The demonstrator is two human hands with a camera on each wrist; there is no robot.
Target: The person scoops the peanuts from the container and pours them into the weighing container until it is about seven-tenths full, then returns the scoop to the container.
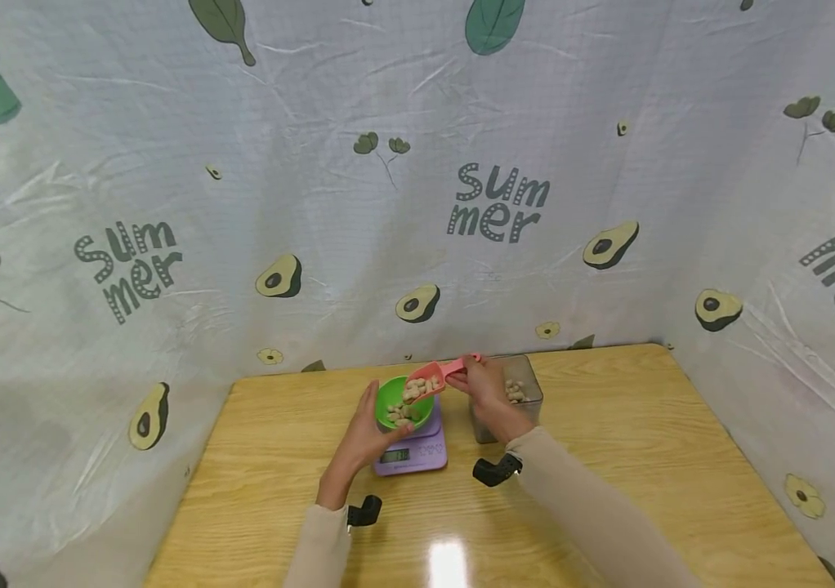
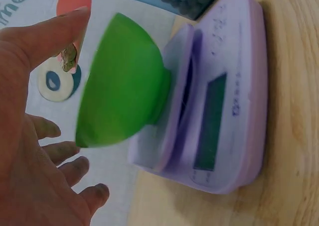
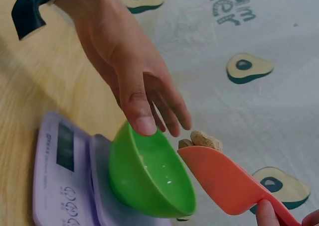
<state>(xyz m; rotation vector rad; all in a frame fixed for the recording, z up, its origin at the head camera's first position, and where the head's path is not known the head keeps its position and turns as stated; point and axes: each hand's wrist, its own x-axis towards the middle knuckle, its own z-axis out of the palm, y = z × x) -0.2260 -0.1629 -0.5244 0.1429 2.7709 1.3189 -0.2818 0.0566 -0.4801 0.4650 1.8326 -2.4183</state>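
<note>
My right hand (image 1: 487,390) grips the handle of a coral-pink scoop (image 3: 219,181) heaped with unshelled peanuts (image 1: 417,389). The scoop's front edge is over the rim of a green bowl (image 2: 124,86), its mouth tipped toward it. More peanuts (image 1: 399,415) lie inside the bowl, which stands on a lilac kitchen scale (image 1: 425,455) with a lit display. Around the bowl's near left side, my left hand (image 1: 366,437) is spread with thumb and fingers apart, close to the rim. In the left wrist view, its fingers (image 2: 75,171) are loosely bent beside the bowl.
A grey see-through container (image 1: 487,431) with peanuts in it stands right of the scale, under my right forearm. The wooden table (image 1: 263,474) ends at the back against a hanging sheet (image 1: 344,327) printed with avocados. Dark devices are strapped to both wrists.
</note>
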